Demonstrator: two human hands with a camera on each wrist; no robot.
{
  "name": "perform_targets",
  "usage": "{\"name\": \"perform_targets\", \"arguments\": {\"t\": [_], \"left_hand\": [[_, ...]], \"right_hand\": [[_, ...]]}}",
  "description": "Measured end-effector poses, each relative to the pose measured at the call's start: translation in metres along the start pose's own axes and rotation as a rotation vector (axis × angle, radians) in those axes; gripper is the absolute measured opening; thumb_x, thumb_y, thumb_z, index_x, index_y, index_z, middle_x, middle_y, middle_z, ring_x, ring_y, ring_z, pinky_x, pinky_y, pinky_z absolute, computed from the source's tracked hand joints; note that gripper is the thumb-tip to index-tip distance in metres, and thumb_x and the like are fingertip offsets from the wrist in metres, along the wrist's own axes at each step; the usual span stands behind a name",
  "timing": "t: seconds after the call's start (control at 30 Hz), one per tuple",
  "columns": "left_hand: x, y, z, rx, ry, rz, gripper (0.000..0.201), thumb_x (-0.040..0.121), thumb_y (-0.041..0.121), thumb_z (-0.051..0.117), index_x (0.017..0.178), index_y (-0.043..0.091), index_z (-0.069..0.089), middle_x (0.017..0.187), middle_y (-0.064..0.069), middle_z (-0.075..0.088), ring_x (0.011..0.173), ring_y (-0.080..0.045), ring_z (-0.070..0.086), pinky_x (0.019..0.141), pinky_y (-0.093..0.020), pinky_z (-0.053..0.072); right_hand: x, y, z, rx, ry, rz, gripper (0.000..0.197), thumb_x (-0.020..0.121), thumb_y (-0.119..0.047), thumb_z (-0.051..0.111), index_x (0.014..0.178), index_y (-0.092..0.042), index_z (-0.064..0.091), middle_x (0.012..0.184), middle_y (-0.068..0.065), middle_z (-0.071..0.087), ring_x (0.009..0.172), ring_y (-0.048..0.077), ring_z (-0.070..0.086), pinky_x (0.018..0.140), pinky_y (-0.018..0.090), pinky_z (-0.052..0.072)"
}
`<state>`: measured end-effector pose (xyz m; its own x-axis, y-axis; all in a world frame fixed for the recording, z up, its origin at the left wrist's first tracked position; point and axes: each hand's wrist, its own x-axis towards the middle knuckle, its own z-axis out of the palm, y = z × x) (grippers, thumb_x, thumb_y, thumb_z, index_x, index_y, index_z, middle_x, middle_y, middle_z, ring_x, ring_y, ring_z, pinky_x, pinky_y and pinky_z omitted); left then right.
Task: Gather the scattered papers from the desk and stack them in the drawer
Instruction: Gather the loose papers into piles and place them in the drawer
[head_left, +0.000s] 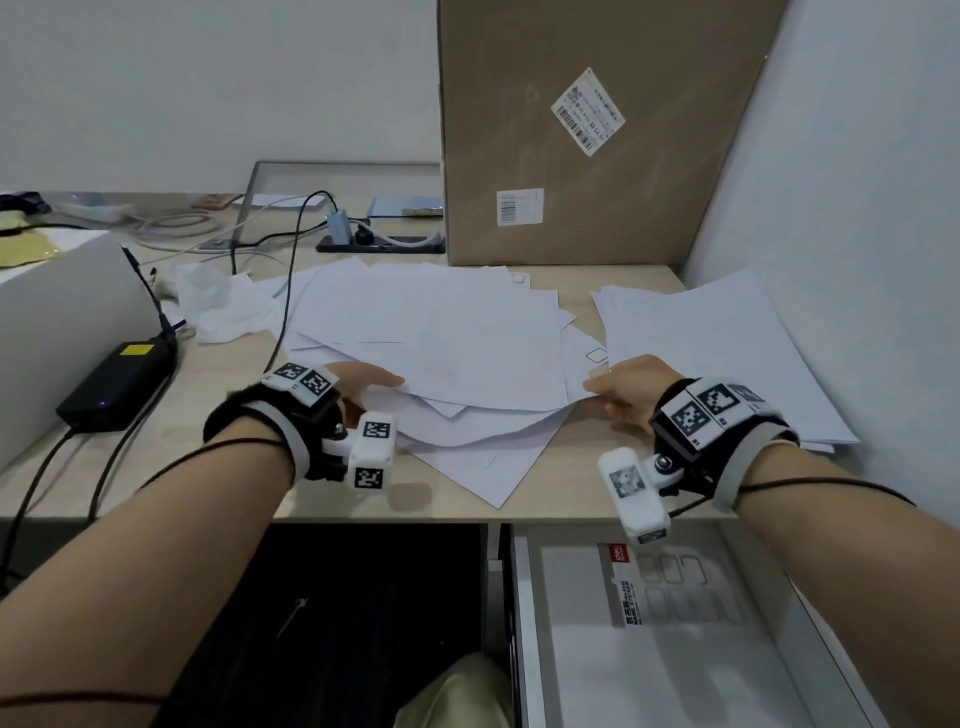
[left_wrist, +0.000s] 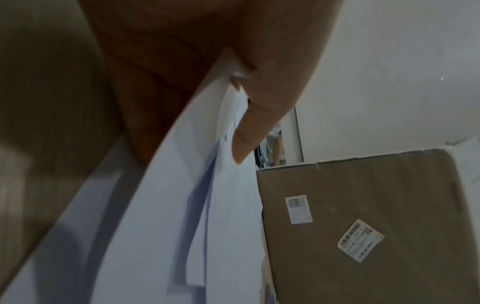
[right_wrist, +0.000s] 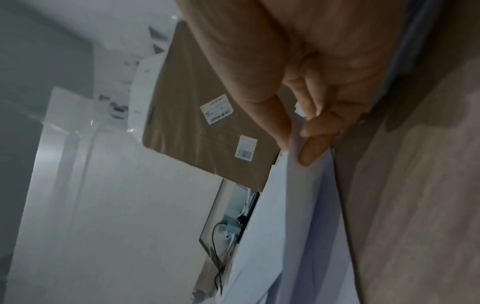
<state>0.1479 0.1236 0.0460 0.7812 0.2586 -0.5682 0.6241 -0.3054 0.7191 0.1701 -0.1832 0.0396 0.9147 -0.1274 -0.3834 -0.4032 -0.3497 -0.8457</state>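
- A loose spread of white papers (head_left: 431, 332) lies fanned across the middle of the wooden surface (head_left: 218, 374), the sheets overlapping at odd angles.
- The left hand (head_left: 358, 387) holds the near left edge of that spread; the left wrist view shows its thumb (left_wrist: 257, 115) on top of the sheets and the other fingers underneath, so its grip pinches the papers.
- The right hand (head_left: 631, 387) holds the near right edge of the same spread, and the right wrist view shows its fingertips (right_wrist: 311, 152) and thumb pressed together on the lifted sheets.
- A second, neater pile of papers (head_left: 727, 358) lies on the surface at the right, beside the wall and apart from both hands.
- The drawer (head_left: 524, 623) stands open below the front edge of the surface, under the right forearm, with a printed sheet lying inside.
- A tall cardboard box (head_left: 597, 156) stands upright behind the papers.
- A black power adapter (head_left: 122, 382) lies on the surface to the left.
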Motion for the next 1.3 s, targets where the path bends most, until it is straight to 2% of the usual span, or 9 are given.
{"name": "perform_targets", "arguments": {"t": [0.17,0.37,0.43,0.63,0.73,0.8,1.0,1.13,1.3], "left_hand": [[0.012,-0.002,-0.021,-0.063,-0.023,-0.059,0.035,0.089,0.033,0.062,0.093,0.000,0.053,0.063,-0.015,0.058,0.051,-0.026,0.058,0.056,-0.030,0.044],[0.028,-0.003,-0.023,-0.251,-0.069,-0.093,0.023,0.092,0.028,0.058,0.079,0.009,0.057,0.053,-0.004,0.061,0.040,-0.022,0.058,0.046,-0.026,0.047],[0.032,-0.003,-0.019,-0.304,-0.099,-0.094,0.021,0.089,0.030,0.062,0.082,0.011,0.063,0.071,-0.001,0.060,0.050,-0.022,0.058,0.057,-0.029,0.047],[0.029,0.020,0.009,-0.235,-0.219,-0.100,0.018,0.094,0.040,0.052,0.102,0.027,0.061,0.056,0.000,0.060,0.045,-0.016,0.057,0.057,-0.027,0.033],[0.028,0.033,0.021,-0.153,-0.178,-0.043,0.038,0.094,0.033,0.055,0.126,0.012,0.054,0.108,-0.005,0.065,0.099,-0.021,0.059,0.074,-0.032,0.046],[0.026,0.036,0.028,-0.046,-0.153,-0.038,0.039,0.092,0.032,0.059,0.122,0.007,0.053,0.105,-0.007,0.060,0.098,-0.023,0.054,0.074,-0.033,0.049],[0.031,0.017,0.043,-0.095,0.024,0.054,0.042,0.096,0.023,0.053,0.129,-0.003,0.053,0.137,-0.014,0.052,0.121,-0.027,0.052,0.102,-0.036,0.040],[0.021,-0.003,0.060,-0.298,0.038,0.087,0.044,0.090,0.015,0.062,0.129,-0.004,0.052,0.134,-0.019,0.055,0.123,-0.032,0.054,0.076,-0.027,0.049],[-0.003,-0.015,0.075,-0.323,0.056,0.040,0.052,0.082,0.032,0.072,0.118,-0.001,0.054,0.112,-0.013,0.063,0.102,-0.033,0.062,0.088,-0.040,0.052]], "right_hand": [[0.022,-0.006,0.006,-0.207,-0.123,0.089,0.025,0.076,0.005,0.064,0.053,-0.003,0.062,0.078,0.017,0.060,0.065,0.022,0.056,0.060,0.027,0.039],[0.044,-0.021,-0.003,-0.143,-0.011,-0.084,0.040,0.084,0.008,0.059,0.123,-0.002,0.057,0.102,0.007,0.059,0.082,0.020,0.063,0.064,0.023,0.056],[0.045,-0.022,-0.005,-0.150,0.070,-0.180,0.033,0.084,0.009,0.058,0.113,-0.006,0.064,0.105,0.006,0.063,0.092,0.024,0.064,0.080,0.031,0.057],[0.045,-0.018,-0.015,0.006,0.079,-0.298,0.036,0.087,0.015,0.048,0.109,-0.006,0.068,0.094,0.008,0.066,0.082,0.020,0.063,0.059,0.014,0.055],[0.045,-0.017,-0.019,0.001,0.010,-0.225,0.035,0.088,0.013,0.047,0.112,-0.003,0.066,0.090,0.008,0.065,0.074,0.017,0.062,0.054,0.015,0.055],[0.042,-0.018,-0.020,0.047,-0.012,-0.193,0.032,0.090,0.012,0.046,0.112,-0.003,0.064,0.098,0.012,0.063,0.075,0.020,0.061,0.052,0.017,0.055],[0.015,-0.010,-0.014,0.582,-0.180,-0.018,0.023,0.093,-0.030,0.057,0.100,-0.008,0.060,0.102,0.011,0.064,0.095,0.025,0.064,0.083,0.034,0.055],[-0.011,0.003,0.001,0.553,-0.357,0.058,0.040,0.087,-0.043,0.060,0.113,-0.014,0.049,0.118,0.010,0.058,0.105,0.027,0.063,0.078,0.033,0.058],[-0.034,0.013,0.009,0.545,-0.417,0.093,0.067,0.074,-0.047,0.070,0.128,-0.017,0.044,0.125,0.014,0.059,0.097,0.027,0.070,0.071,0.036,0.059]]}}
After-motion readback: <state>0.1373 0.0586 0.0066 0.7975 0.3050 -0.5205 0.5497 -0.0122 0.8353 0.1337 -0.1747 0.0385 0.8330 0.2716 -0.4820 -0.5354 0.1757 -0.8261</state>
